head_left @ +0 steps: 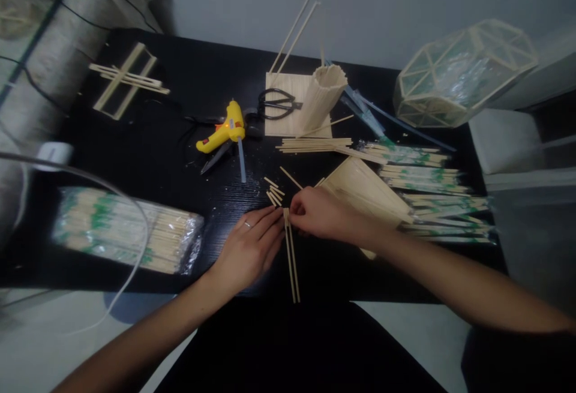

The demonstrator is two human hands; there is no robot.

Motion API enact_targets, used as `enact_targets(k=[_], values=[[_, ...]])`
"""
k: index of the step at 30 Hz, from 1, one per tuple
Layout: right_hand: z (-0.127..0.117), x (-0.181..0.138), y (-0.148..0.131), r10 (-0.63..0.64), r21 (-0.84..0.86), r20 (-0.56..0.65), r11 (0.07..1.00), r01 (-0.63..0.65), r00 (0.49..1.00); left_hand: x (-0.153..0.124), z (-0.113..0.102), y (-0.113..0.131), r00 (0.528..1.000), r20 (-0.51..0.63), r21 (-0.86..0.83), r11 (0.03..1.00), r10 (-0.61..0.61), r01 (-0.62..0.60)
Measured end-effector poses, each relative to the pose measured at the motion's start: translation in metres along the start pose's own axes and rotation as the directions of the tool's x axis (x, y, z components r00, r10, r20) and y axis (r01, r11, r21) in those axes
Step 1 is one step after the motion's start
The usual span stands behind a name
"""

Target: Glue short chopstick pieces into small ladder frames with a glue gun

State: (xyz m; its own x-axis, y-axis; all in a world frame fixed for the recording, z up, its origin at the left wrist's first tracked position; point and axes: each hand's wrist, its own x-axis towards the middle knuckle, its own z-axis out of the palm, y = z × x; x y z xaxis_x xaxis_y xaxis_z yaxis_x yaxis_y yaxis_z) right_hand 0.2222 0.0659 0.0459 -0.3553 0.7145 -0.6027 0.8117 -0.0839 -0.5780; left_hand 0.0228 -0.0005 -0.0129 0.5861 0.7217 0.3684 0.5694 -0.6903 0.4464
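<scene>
Two long, thin wooden sticks (292, 267) lie side by side on the black table, pointing toward me. My left hand (249, 243), a ring on one finger, lies beside their far end. Its fingers are stretched out, the tips touching that end, and its thumb is hidden. On the other side, the fingers of my right hand (312, 210) are pinched together at the same end; what they hold is hidden. Several short cut stick pieces (275, 192) lie just beyond my left fingertips. A tapered wooden-stick panel (360, 183) lies partly behind my right forearm.
A yellow glue gun (227, 129) stands near black-handled scissors (279, 104) and a stick cylinder (321, 96) on a square base (285, 126). Wrapped chopsticks (441, 207) lie right, a bagged bundle (121, 228) left. A white cable (135, 201) crosses the left side. A faceted frame (463, 78) stands back right.
</scene>
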Motion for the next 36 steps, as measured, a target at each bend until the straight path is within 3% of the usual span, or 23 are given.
enact_targets(k=[11,26,36], values=[[-0.0008,-0.0004,0.0032,-0.031,0.057,-0.004,0.998,0.032,0.999,-0.0010,-0.0005,-0.0014,0.999,0.024,-0.019,1.000,-0.024,0.024],[-0.0045,-0.0049,-0.0007,-0.031,0.013,0.002,0.999,0.031,1.000,0.0005,-0.0009,-0.0007,0.999,0.020,-0.034,0.998,-0.043,0.044],[-0.0013,-0.0027,0.0043,-0.060,0.053,0.011,0.997,0.060,0.998,0.0061,0.0001,-0.0082,0.990,0.015,-0.149,0.979,-0.138,0.138]])
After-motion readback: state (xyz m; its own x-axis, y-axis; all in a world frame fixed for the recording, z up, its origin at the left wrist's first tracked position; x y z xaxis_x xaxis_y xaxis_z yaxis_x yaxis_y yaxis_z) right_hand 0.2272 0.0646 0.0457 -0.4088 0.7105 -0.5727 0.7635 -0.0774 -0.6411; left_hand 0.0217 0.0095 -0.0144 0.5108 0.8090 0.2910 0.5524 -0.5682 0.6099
